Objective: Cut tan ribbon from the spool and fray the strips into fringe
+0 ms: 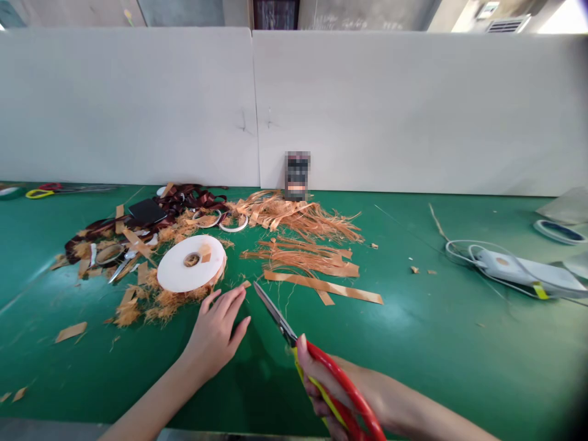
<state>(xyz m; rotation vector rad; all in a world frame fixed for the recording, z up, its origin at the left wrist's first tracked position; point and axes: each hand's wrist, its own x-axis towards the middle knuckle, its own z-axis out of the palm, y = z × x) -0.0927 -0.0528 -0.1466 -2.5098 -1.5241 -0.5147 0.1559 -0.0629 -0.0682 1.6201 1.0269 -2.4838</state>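
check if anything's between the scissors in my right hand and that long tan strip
Nothing visible blocks them: only the green mat and a few thin loose threads lie between the scissors in the right hand and the long tan strip.

Bright light is coming from the upper right, glare is paling the tabletop (395,315), and shadows are falling beneath the hands (214,334).

The one head-worn view faces forward and down, close above the left hand (214,335) and right hand (328,386), toward the far partition (390,110).
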